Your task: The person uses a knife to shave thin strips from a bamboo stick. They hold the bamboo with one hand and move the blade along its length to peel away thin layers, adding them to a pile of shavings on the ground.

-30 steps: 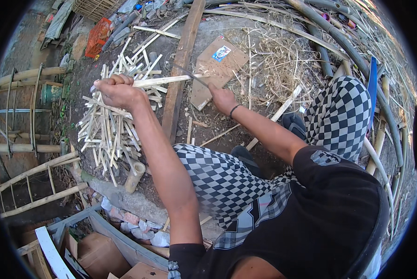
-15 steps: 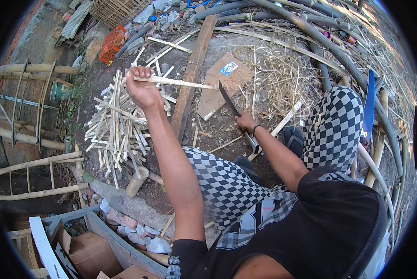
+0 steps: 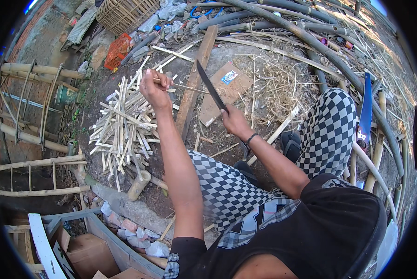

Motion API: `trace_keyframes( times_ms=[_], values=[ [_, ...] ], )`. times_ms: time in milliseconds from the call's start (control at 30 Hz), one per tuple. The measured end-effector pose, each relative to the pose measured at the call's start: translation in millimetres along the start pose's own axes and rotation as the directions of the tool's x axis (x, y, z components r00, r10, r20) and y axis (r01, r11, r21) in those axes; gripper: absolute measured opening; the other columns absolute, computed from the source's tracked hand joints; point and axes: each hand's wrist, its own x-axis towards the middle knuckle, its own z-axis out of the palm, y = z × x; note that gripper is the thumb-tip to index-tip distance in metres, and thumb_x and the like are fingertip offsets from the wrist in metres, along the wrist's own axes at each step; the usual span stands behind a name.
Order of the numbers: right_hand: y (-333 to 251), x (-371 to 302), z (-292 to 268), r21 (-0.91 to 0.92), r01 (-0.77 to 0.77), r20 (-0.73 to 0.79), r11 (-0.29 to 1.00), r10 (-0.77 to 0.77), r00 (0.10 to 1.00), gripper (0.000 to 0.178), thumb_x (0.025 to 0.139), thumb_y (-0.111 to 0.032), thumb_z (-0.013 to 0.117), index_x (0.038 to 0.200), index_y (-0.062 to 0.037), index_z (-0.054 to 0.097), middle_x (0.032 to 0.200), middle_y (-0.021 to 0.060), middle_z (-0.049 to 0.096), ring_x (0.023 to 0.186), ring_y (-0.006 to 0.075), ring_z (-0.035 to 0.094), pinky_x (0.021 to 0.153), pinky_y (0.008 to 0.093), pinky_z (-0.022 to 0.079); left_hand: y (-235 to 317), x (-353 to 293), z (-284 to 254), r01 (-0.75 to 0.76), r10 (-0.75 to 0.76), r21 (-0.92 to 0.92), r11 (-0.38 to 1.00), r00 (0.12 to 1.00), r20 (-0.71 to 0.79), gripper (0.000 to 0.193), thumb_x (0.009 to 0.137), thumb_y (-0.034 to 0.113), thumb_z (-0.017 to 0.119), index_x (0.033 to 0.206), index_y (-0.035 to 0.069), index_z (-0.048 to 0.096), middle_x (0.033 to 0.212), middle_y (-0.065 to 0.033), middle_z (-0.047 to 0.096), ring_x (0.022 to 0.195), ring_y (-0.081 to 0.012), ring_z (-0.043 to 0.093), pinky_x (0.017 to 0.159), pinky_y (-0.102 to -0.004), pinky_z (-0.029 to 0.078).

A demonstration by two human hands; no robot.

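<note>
My left hand (image 3: 156,89) is closed around one end of a thin bamboo strip (image 3: 190,88), which points to the right above a wooden plank (image 3: 197,76). In my right hand (image 3: 236,122) is the handle of a long dark-bladed knife (image 3: 209,83). Its blade slants up to the left and passes the strip's far end; whether they touch, I cannot tell. Under the knife lies a flat brown board (image 3: 236,88) with a small blue-and-white label. A heap of split bamboo strips (image 3: 120,135) lies to the left of my left forearm.
Thin shavings (image 3: 283,88) are spread right of the board. Long bamboo poles (image 3: 306,37) curve along the far and right sides. A blue-bladed saw (image 3: 365,109) stands beside my right knee. An orange crate (image 3: 117,51) and a wicker basket (image 3: 124,16) are at the far left.
My left hand has moved right and slightly nearer, and the strip appears shorter. My right hand has moved up and left, bringing the knife blade across to the strip's end.
</note>
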Motion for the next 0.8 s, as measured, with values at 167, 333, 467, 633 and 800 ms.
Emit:
trace_keyframes(
  times_ms=[167, 333, 467, 633, 800],
  values=[
    [-79, 9, -15, -0.065, 0.275, -0.017, 0.959, -0.276, 0.961, 0.018, 0.097, -0.017, 0.05, 0.103, -0.001, 0.054, 0.071, 0.0274, 0.061, 0.071, 0.0504, 0.06, 0.067, 0.0564, 0.047, -6, -1, 10, -0.042, 0.043, 0.042, 0.998, 0.999, -0.005, 0.042, 0.1, 0.036, 0.04, 0.067, 0.01, 0.038, 0.05, 0.0014, 0.028, 0.042, -0.0101, 0.024, 0.043, -0.0289, 0.025],
    [-90, 14, -7, -0.232, 0.153, 0.171, 0.961, -0.114, 0.979, 0.019, 0.096, -0.015, 0.049, 0.108, -0.001, 0.052, 0.076, 0.0293, 0.063, 0.079, 0.0497, 0.062, 0.072, 0.0582, 0.047, -12, -7, 20, -0.099, 0.118, 0.116, 0.988, 0.978, -0.172, 0.044, 0.098, 0.034, 0.041, 0.061, 0.011, 0.034, 0.049, 0.0013, 0.027, 0.04, -0.0097, 0.023, 0.04, -0.0278, 0.021],
    [-73, 21, 2, -0.143, 0.248, 0.096, 0.958, -0.236, 0.967, 0.02, 0.095, -0.015, 0.049, 0.11, -0.0015, 0.051, 0.077, 0.0283, 0.064, 0.079, 0.0504, 0.062, 0.073, 0.0587, 0.048, -12, -4, 15, -0.123, 0.135, 0.062, 0.99, 0.953, -0.27, 0.04, 0.094, 0.029, 0.042, 0.06, 0.011, 0.033, 0.048, 0.0012, 0.025, 0.039, -0.0093, 0.021, 0.039, -0.0277, 0.021],
    [-62, 26, 15, -0.212, 0.115, 0.163, 0.97, -0.081, 0.983, 0.019, 0.085, -0.006, 0.051, 0.103, 0.0014, 0.053, 0.08, 0.0285, 0.067, 0.081, 0.0476, 0.066, 0.073, 0.0558, 0.052, -15, 0, 8, -0.089, 0.094, 0.065, 0.994, 0.992, -0.082, 0.035, 0.091, 0.026, 0.041, 0.06, 0.012, 0.033, 0.048, 0.0018, 0.023, 0.04, -0.0087, 0.015, 0.04, -0.0279, 0.016],
    [-55, 27, 30, -0.158, 0.12, 0.117, 0.98, -0.102, 0.988, 0.017, 0.095, -0.012, 0.048, 0.107, -0.0013, 0.052, 0.077, 0.0295, 0.064, 0.077, 0.0492, 0.064, 0.071, 0.06, 0.048, -11, 7, -1, -0.052, 0.045, -0.036, 0.998, 0.985, -0.164, 0.033, 0.09, 0.025, 0.039, 0.06, 0.013, 0.031, 0.049, 0.0031, 0.021, 0.041, -0.009, 0.014, 0.04, -0.0269, 0.014]
  ],
)
